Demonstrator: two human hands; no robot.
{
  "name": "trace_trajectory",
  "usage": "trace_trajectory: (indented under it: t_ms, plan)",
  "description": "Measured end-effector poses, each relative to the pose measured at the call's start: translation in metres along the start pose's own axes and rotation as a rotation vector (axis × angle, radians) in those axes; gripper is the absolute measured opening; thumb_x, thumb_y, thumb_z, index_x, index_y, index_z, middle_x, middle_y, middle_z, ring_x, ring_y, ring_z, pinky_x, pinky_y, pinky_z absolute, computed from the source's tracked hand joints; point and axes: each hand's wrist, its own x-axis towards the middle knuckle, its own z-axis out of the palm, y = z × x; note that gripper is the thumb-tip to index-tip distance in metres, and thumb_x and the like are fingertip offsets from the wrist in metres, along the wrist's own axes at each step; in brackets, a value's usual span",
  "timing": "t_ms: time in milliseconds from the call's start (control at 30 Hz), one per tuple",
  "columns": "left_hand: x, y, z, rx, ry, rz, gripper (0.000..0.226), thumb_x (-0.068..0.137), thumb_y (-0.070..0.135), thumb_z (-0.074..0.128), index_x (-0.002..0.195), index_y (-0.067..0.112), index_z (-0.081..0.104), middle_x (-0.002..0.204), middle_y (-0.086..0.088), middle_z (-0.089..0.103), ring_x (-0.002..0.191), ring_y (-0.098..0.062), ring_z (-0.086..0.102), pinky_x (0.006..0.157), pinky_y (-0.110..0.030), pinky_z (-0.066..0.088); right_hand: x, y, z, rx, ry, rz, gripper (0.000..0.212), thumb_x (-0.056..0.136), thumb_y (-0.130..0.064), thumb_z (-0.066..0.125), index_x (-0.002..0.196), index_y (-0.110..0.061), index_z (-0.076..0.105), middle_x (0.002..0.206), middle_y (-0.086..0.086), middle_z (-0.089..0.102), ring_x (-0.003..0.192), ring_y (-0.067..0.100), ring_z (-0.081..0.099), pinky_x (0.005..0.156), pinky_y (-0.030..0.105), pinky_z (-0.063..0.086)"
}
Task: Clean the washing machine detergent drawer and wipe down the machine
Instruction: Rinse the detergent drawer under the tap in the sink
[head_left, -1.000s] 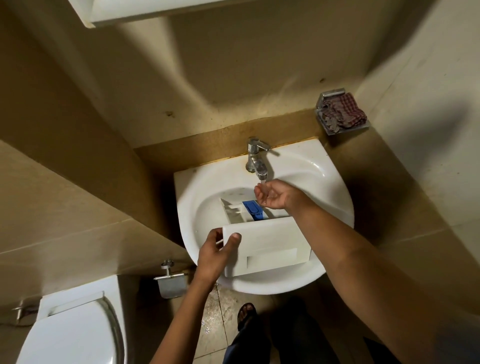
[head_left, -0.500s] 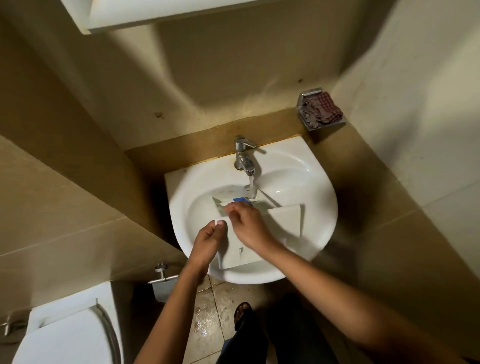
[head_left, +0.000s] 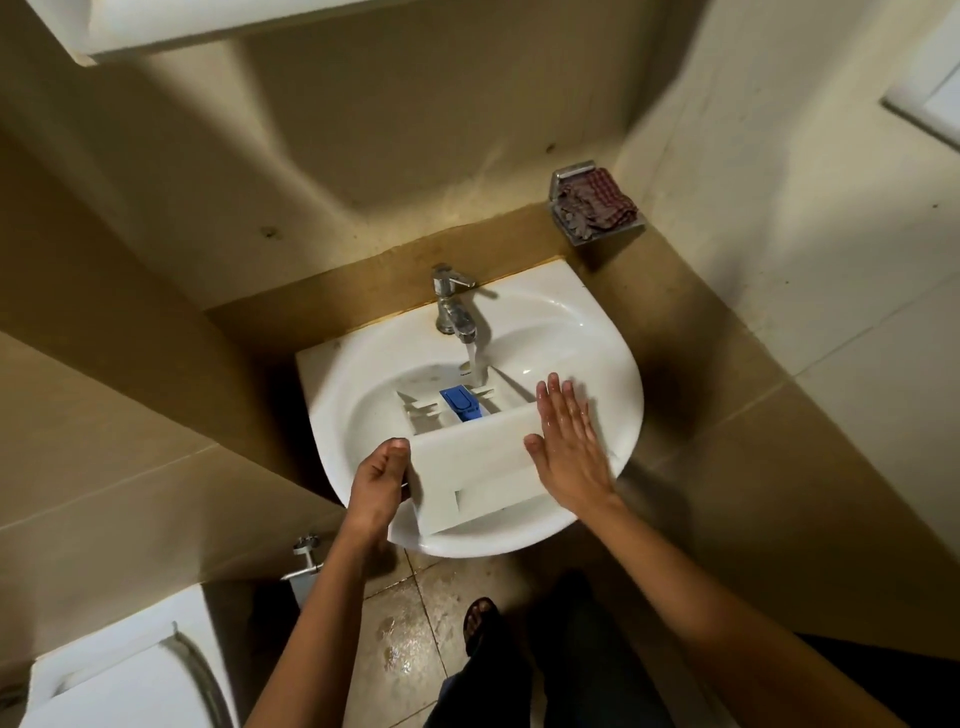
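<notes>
Left hand (head_left: 378, 480) grips drawer (head_left: 470, 470) – right hand (head_left: 569, 449) flat on it

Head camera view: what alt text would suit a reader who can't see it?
A person holds a white detergent drawer in a sink under a running tap, left hand gripping its left edge, right hand flat on its front panel. A checked cloth sits in a wall holder nearby.

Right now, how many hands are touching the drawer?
2. The left hand grips the left edge of the drawer; the right hand lies flat on its right end. Both show fully.
</notes>
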Motion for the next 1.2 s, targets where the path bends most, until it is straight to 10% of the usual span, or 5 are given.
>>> trace_trajectory:
  t_ms: [300,533,767,967,1200]
  plan:
    - [0.001,0.004,-0.005,-0.035,-0.032,-0.027,0.031,0.105,0.024,0.039,0.098,0.007,0.064,0.100,-0.017,0.068,0.094,-0.025,0.064,0.084,-0.036,0.053,-0.034,-0.118,0.039,0.043,-0.012,-0.398,0.072,0.098,-0.039,0.021,0.149,-0.005,-0.017,0.158,0.013,-0.015,0.147,0.025,-0.006,0.120,0.039,0.002]
    - [0.002,0.001,-0.005,-0.014,-0.013,-0.030,0.041,0.103,0.032,0.043,0.100,-0.006,0.058,0.089,-0.014,0.055,0.085,-0.024,0.051,0.083,-0.040,0.048,-0.019,-0.048,0.013,0.323,-0.097,0.298,0.073,0.102,-0.039,0.022,0.138,-0.010,-0.035,0.145,0.006,-0.041,0.139,0.020,-0.033,0.119,0.039,-0.010]
    - [0.008,-0.002,-0.006,0.053,-0.025,0.013,0.038,0.103,0.031,0.044,0.077,0.006,0.054,0.065,-0.005,0.054,0.067,-0.016,0.049,0.074,-0.038,0.043,-0.048,-0.141,0.019,0.390,-0.223,-0.138,0.070,0.094,-0.050,0.000,0.138,-0.006,-0.033,0.148,0.014,-0.037,0.139,0.021,-0.034,0.117,0.034,-0.018]
    - [0.007,-0.003,-0.009,-0.017,-0.061,-0.028,0.048,0.101,0.038,0.045,0.098,-0.008,0.056,0.088,-0.015,0.058,0.084,-0.025,0.054,0.084,-0.043,0.052,-0.004,-0.089,0.018,0.542,0.043,0.425,0.069,0.102,-0.040,0.018,0.141,-0.006,-0.027,0.149,0.010,-0.035,0.141,0.020,-0.028,0.119,0.035,-0.010]
    - [0.005,-0.003,-0.008,-0.030,-0.080,-0.037,0.042,0.102,0.037,0.043,0.106,0.001,0.063,0.106,-0.022,0.068,0.096,-0.029,0.064,0.095,-0.046,0.052,0.059,-0.034,-0.035,0.787,0.281,0.284,0.020,0.098,-0.007,0.047,0.112,-0.004,0.061,0.113,0.010,0.065,0.107,0.021,0.063,0.090,0.027,0.051]
